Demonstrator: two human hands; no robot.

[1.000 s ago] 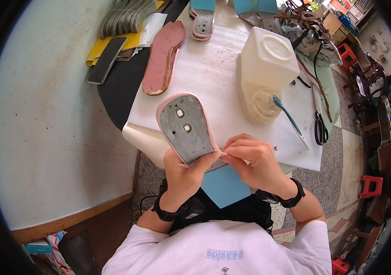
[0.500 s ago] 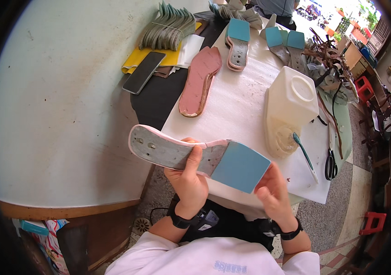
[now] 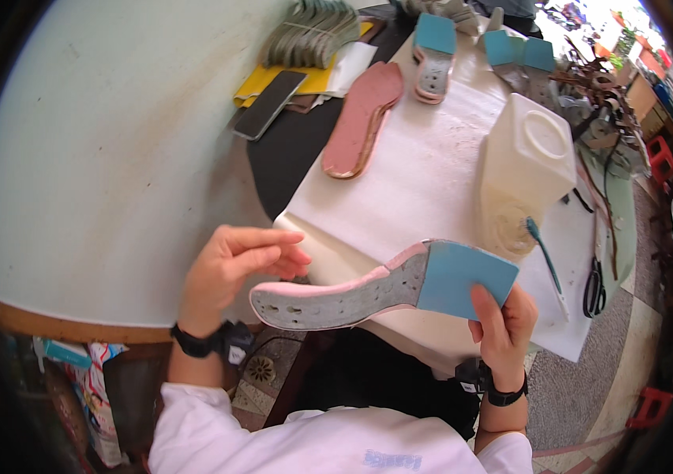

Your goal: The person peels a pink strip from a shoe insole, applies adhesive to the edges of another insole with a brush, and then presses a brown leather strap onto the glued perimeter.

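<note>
A grey shoe insole (image 3: 344, 302) with a pink edge and a blue patch at its toe end hangs over the near edge of the table. My right hand (image 3: 508, 325) grips it by the blue toe part, thumb on top; the fingers underneath are partly hidden. Beside the insole's heel end, my left hand (image 3: 230, 265) is apart from it, fingers stretched out and holding nothing. Farther off, a stack of pink insoles (image 3: 358, 118) lies on the white sheet (image 3: 423, 154).
At the right stand a translucent plastic container (image 3: 526, 150), a teal-and-white brush (image 3: 548, 265) and black-handled scissors (image 3: 594, 288). Blue-patched insoles (image 3: 435, 59) lie at the back. A phone (image 3: 271, 105) rests by a bundle of grey pieces (image 3: 313, 35).
My left hand has let go of the insole and moved left. My right hand has closed on the blue end, and the insole has shifted right. The whole view has shifted.
</note>
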